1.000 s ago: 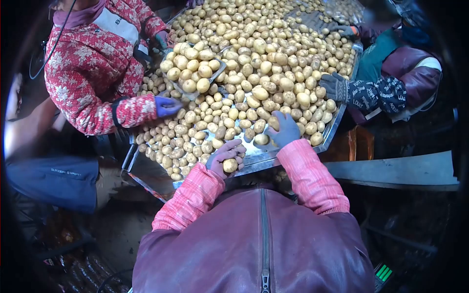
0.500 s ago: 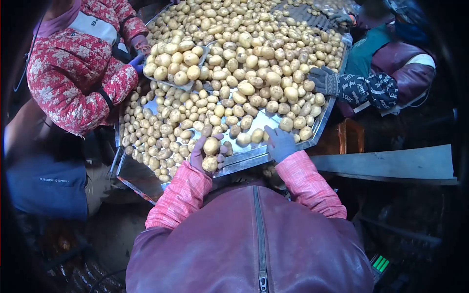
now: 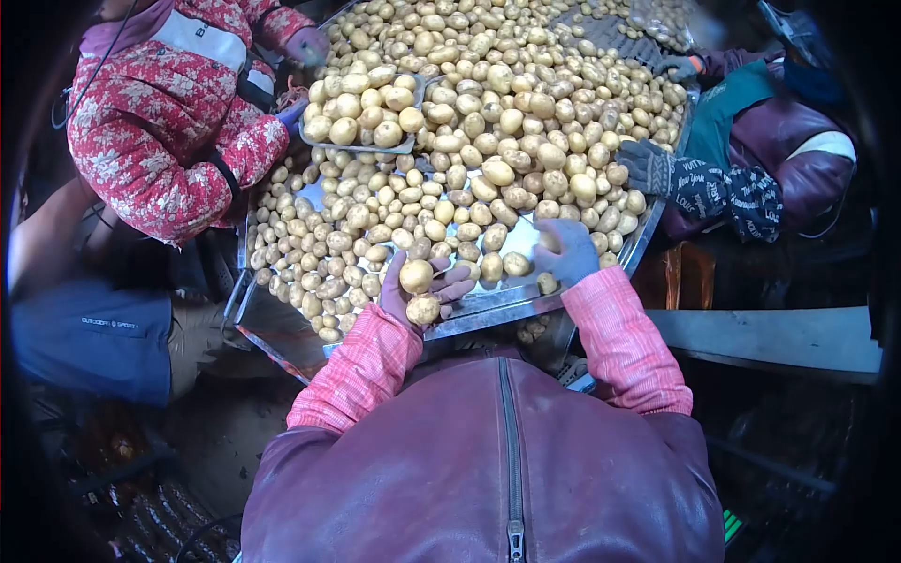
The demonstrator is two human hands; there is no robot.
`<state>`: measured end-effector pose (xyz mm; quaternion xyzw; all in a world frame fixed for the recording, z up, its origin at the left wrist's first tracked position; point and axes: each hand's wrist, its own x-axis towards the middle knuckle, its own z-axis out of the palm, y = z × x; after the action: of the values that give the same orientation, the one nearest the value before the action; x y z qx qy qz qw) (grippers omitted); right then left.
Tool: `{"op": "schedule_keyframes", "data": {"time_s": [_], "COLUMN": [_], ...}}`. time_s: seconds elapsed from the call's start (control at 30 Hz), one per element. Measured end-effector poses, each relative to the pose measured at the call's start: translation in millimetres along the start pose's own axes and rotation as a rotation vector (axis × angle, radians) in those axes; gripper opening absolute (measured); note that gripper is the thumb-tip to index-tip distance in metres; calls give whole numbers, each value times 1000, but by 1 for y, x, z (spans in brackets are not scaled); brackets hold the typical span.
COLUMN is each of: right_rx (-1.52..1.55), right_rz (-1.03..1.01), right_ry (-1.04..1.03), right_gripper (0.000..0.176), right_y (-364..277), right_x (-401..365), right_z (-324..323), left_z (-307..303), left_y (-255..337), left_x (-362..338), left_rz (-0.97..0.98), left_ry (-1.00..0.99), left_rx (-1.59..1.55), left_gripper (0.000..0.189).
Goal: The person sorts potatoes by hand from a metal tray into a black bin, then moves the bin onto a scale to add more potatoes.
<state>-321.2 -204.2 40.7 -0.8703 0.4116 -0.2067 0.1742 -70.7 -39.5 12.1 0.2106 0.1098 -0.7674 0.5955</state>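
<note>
My left hand point(image 3: 441, 287), in a thin purplish glove, is turned palm up at the near edge of the metal table point(image 3: 488, 322). It cradles two potatoes, one upper point(image 3: 416, 276) and one nearer the wrist point(image 3: 422, 310). My right hand point(image 3: 571, 255), gloved in pale blue-violet, is over the table with its fingers curled in. What they close around, if anything, is hidden. Just below its thumb lies a small potato point(image 3: 547, 283), and another potato point(image 3: 515, 264) rests to its left on the bare metal.
A large heap of potatoes point(image 3: 507, 122) covers most of the table. At left, a person in a floral jacket point(image 3: 141, 131) has a hand at a potato-filled scoop-like tray point(image 3: 416, 89). At right, another person's grey patterned gloves point(image 3: 648, 167) touch the heap. A pale panel point(image 3: 779, 340) juts out right.
The view has shifted, so the table sits farther right. My right hand has risen from the table's edge and its fingers have curled. My left hand's fingers have spread under the potatoes.
</note>
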Motion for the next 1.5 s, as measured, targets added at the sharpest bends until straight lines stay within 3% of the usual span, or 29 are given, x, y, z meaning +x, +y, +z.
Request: {"op": "schedule_keyframes", "data": {"time_s": [0.03, 0.1, 0.13, 0.2, 0.3, 0.37, 0.43, 0.47, 0.5, 0.57, 0.63, 0.7, 0.77, 0.83, 0.97, 1.03, 1.1, 1.23, 1.33, 1.4, 1.5], "right_rx": [0, 517, 515, -257, -505, -471, -211, -34, -34, 620, 980, 920, 831, -369, -73, -50, -276, -261, -19, 277, 429], "right_rz": [-1, 201, 200, -119, -152, -148, -88, -128, -118, 220, 608, 542, 565, -90, 46, 20, -74, 2, 122, 127, -81], "right_ry": [-2, -301, -299, -485, -549, -453, -310, -132, -137, -196, -394, -472, -491, -414, -129, -129, -232, -461, -525, -389, -436], "right_gripper": [31, 39, 39, 37, 35, 31, 31, 33, 33, 33, 33, 32, 29, 23, 21, 25, 31, 35, 36, 37, 35], "right_y": [-22, -65, -65, -56, -62, -57, -47, -44, -43, -47, -50, -42, -30, -23, -47, -47, -45, -46, -51, -61, -104], "right_x": [6, 13, 10, 5, 3, 0, -1, -2, -9, -32, -65, -95, -116, -119, -77, -49, -26, 3, 13, 16, 39], "right_z": [-7, -18, -7, 27, 50, 53, 47, 34, 16, -25, -57, -64, -55, -47, -38, -18, 10, 37, 38, 41, 22], "left_z": [5, 1, 3, 0, -5, 9, 15, 8, 0, -14, -10, 7, 5, -1, -2, -4, -4, -16, -14, -9, -12], "left_y": [0, 1, 2, 6, 6, 6, 7, 8, 12, 19, 21, 18, 21, 23, 19, 16, 19, 18, 19, 19, 19], "left_x": [-1, 0, -1, 2, 0, -5, -5, -6, -6, -7, -17, -21, -19, -16, -16, -16, -16, -15, -12, -15, -15], "left_rz": [-5, -9, -12, -42, -40, -35, -7, -19, -27, -110, -133, -94, -146, -188, -114, -10, -54, -128, -149, -166, -148], "left_ry": [17, -32, -87, -126, -15, 48, 148, 86, 91, -67, -89, 55, -18, -97, -62, 30, -8, -138, -234, -229, -282], "left_rx": [-21, -51, -53, -64, -44, -33, -45, -84, -87, -108, -118, -225, -204, -175, -82, -41, -64, -172, -156, -149, -122], "left_gripper": [76, 81, 82, 85, 87, 87, 85, 87, 87, 93, 104, 105, 105, 105, 99, 90, 79, 70, 70, 70, 69]}}
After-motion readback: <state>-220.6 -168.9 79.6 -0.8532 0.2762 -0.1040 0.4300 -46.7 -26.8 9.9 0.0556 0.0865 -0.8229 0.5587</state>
